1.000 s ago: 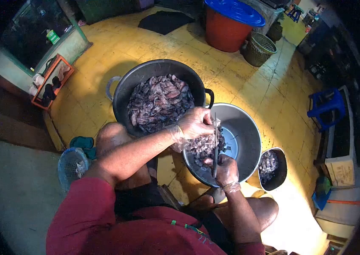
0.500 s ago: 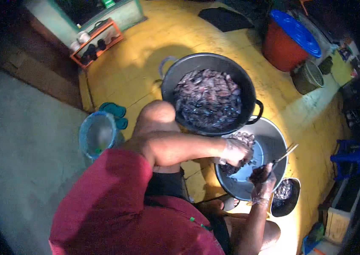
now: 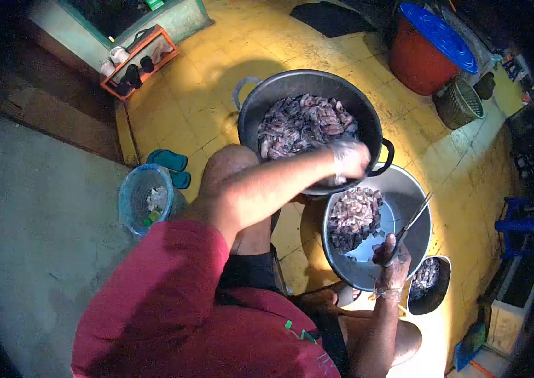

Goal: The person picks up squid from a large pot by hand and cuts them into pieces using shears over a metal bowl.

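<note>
Squid pieces (image 3: 305, 126), purple-grey and glistening, fill the big black pot (image 3: 374, 126) on the yellow tiled floor (image 3: 204, 107) in front of the seated person. They look soft, wet and slippery, so they probably take a closed, wrapping hold round the body rather than a fingertip pinch; each is likely light and tears easily. The left hand (image 3: 350, 159), in a thin clear glove, reaches over the near rim of that pot, fingers curled; whether its grip closes on a piece I cannot tell. The right hand (image 3: 393, 257), also gloved, rests at the near edge of the metal basin (image 3: 415, 230) and has its grip closed round the handles of scissors (image 3: 413, 217), blades pointing up and away. The basin, just beside the pot, holds a heap of cut pieces (image 3: 354, 217) on its left side. A small dark bucket (image 3: 431, 283) near the right hand holds more dark scraps. A blue mesh basket (image 3: 144, 198) stands to the left, with a few bits inside.
</note>
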Tool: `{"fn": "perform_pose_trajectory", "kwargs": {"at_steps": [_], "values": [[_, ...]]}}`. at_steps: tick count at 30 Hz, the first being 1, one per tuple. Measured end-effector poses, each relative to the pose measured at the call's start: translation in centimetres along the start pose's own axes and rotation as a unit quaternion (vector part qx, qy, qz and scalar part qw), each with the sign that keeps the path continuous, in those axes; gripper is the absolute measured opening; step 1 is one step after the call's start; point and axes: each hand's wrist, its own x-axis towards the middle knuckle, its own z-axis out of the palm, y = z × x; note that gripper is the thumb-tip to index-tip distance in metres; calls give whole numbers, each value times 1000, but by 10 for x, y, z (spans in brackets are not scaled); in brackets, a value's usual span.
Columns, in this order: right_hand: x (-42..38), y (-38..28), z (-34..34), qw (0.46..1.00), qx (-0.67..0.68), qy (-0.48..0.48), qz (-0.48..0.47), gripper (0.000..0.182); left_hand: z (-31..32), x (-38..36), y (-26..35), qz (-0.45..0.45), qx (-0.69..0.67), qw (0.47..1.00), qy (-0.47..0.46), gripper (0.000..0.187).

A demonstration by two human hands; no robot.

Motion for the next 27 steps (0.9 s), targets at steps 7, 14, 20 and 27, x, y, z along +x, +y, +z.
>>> {"fn": "perform_pose_trajectory", "kwargs": {"at_steps": [7, 14, 20, 27], "values": [[4, 0, -8, 994, -100, -43, 2, 38, 28, 45, -91, -138, -94, 960, 227, 28], [6, -6, -6, 979, -201, -15, 10, 46, 61, 96, -119, -164, 7, 973, 164, 26], [3, -15, -8, 976, -215, -30, -18, 44, 39, 102, -88, -212, 14, 974, 80, 29], [0, -21, -13, 967, -254, -14, -25, 47, 31, 87, -77, -230, 51, 971, 44, 29]]}}
